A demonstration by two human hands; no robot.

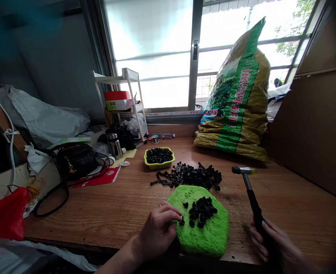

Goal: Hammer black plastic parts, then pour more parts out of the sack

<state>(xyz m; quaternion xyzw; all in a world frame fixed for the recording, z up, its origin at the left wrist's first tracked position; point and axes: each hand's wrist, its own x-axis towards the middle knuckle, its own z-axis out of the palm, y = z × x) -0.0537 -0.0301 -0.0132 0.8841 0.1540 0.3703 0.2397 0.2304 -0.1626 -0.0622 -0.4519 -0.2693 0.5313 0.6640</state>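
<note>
Two hands: left [158, 228] pinches one black piece [182, 220] on one green pad [205, 236], right [270, 238] grips one hammer [249, 190].

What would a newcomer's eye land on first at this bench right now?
Probably the bright green pad at the desk's near edge, with small black parts heaped on it. The left hand pinches one part at its left side, while the right hand holds a hammer. Behind stands a big green-and-yellow sack.
</note>
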